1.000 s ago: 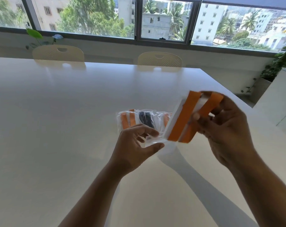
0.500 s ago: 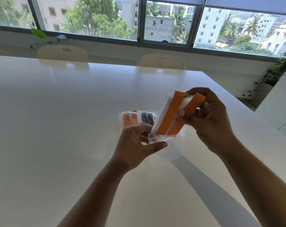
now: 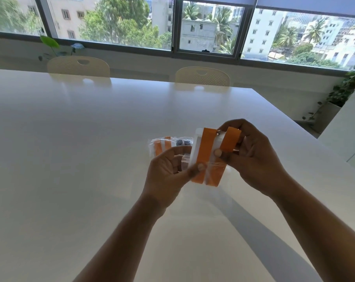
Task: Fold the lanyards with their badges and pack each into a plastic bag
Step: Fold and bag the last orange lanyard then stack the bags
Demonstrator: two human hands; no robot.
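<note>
Risk: L hand point(image 3: 168, 171) pinches only one edge of plastic bag point(image 3: 213, 168), so mouth may sag & folded lanyard w/ badge point(image 3: 205, 151) snag, unfold.
Lanyard upright over table point(image 3: 91, 159), lower end looks inside bag; R hand point(image 3: 254, 159) grips its top, thumb across front.

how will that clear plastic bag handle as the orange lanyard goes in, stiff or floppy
Probably floppy: the plastic bag looks like thin film, creased where the left hand pinches it. Likely slippery too, given its gloss. The orange lanyard in the right hand probably gives it shape.
</note>
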